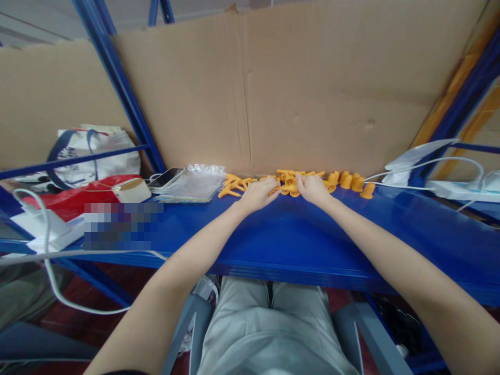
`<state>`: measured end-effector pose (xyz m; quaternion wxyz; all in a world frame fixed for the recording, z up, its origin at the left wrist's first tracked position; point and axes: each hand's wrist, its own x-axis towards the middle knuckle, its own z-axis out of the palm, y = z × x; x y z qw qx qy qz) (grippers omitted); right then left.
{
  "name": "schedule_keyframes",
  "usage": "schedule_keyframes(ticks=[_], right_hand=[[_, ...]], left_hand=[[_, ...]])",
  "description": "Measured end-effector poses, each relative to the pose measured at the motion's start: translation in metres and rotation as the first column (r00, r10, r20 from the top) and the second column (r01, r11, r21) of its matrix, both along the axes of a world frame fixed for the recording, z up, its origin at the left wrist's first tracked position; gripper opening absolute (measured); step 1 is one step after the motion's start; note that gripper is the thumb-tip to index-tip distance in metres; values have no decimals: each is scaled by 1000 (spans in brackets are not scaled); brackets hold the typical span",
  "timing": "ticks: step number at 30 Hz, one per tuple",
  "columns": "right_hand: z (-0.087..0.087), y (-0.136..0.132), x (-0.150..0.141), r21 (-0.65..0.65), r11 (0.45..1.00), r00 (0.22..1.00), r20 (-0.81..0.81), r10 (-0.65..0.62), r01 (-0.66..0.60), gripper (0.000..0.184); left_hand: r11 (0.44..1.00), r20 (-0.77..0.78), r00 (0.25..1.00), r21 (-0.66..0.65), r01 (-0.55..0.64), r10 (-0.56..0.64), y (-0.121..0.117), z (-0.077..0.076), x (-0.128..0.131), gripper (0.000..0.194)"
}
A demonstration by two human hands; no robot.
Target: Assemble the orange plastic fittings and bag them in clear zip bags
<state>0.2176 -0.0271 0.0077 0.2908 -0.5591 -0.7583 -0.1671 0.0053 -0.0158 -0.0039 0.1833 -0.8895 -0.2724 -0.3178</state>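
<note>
My left hand (261, 195) is at the back of the blue shelf with its fingers curled. A small yellow plastic piece (275, 190) shows between its thumb and fingers. Just to the right, my right hand (313, 189) is closed, thumb raised, against a cluster of yellow plastic parts (289, 185); its fingertips are hidden, so what it grips cannot be made out. Branched yellow parts (231, 185) lie left of my left hand. Several yellow cup-shaped pieces (346, 180) stand to the right of my right hand, with one yellow cup (367, 190) nearer the front.
A tall cardboard sheet (297, 94) closes off the back of the blue shelf (289, 239). Clear plastic bags (195, 185), a phone (167, 178) and a red bag (84, 195) lie at left. White cables (406, 186) run at right. A loose cable (49, 276) hangs at front left.
</note>
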Motion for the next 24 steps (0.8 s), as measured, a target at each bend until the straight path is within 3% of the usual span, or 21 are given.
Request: schedule_keyframes(ticks=[4, 7, 10, 14, 18, 24], right_hand=[[-2, -2, 0, -29, 999, 1000, -12, 26, -26, 57], [3, -9, 3, 81, 996, 998, 66, 22, -28, 56], [10, -15, 9, 150, 971, 952, 271, 143, -188, 46], [15, -14, 16, 88, 944, 870, 423, 253, -317, 30], [14, -10, 18, 22, 929, 865, 374, 334, -368, 21], [16, -11, 18, -86, 904, 892, 147, 427, -419, 25]], left_hand=[[1000, -11, 1000, -12, -3, 3, 0, 2, -1, 17], [997, 45, 998, -76, -30, 34, 0, 4, 0, 17], [988, 99, 993, -151, -42, 57, 2, 5, -1, 17], [980, 112, 992, -199, -33, 56, 7, 5, -3, 17], [985, 108, 994, -171, -16, 35, 8, 3, -4, 17], [997, 76, 997, -77, -10, 16, 7, 3, -4, 18]])
